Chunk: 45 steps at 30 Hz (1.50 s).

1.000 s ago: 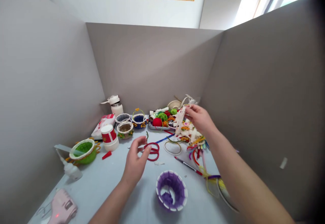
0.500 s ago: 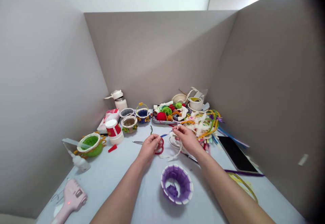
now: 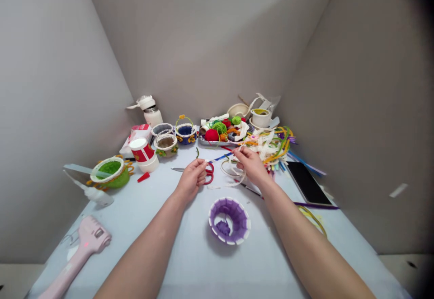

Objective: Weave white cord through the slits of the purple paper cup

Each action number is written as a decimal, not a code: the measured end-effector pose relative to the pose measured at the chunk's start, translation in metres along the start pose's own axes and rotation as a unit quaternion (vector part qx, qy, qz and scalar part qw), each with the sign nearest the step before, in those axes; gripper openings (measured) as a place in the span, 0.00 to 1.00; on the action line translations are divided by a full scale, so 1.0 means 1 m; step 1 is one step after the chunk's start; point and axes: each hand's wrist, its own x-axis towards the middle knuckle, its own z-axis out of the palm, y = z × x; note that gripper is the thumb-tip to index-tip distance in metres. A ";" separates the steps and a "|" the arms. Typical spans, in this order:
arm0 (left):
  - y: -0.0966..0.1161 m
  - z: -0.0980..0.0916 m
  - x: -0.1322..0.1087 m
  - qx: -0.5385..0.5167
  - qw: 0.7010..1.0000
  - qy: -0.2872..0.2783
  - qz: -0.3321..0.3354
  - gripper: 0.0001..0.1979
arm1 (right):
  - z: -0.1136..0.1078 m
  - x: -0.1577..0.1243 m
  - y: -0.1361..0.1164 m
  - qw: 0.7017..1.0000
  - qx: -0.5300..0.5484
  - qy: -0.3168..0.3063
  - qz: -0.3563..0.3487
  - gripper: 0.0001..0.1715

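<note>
Both arms reach forward from the lower edge, and they lean inward, so the hands come near each other above the tabletop (image 3: 190, 258), not touching. The left hand (image 3: 191, 179) shows its back to the camera; its fingers are curled and pressed together on a small white piece (image 3: 206, 161) (whether it is part of a longer strip, I cannot tell). This hand is just beside the red handles of the scissors (image 3: 210, 175). The right hand (image 3: 250, 165) is slightly bent, with thumb and forefinger pinched together toward the left, gripping a white lace strip (image 3: 242, 178), which hangs beneath the palm. The white ring (image 3: 223, 169) is between the two hands, and the pen (image 3: 250, 189) lies below the right one. Nearer to the body, between the forearms, stands the purple cup (image 3: 241, 220).
</note>
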 end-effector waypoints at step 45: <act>-0.013 0.003 -0.001 0.350 0.902 0.190 0.167 0.11 | 0.003 -0.001 -0.018 0.947 0.289 0.127 -0.064 0.19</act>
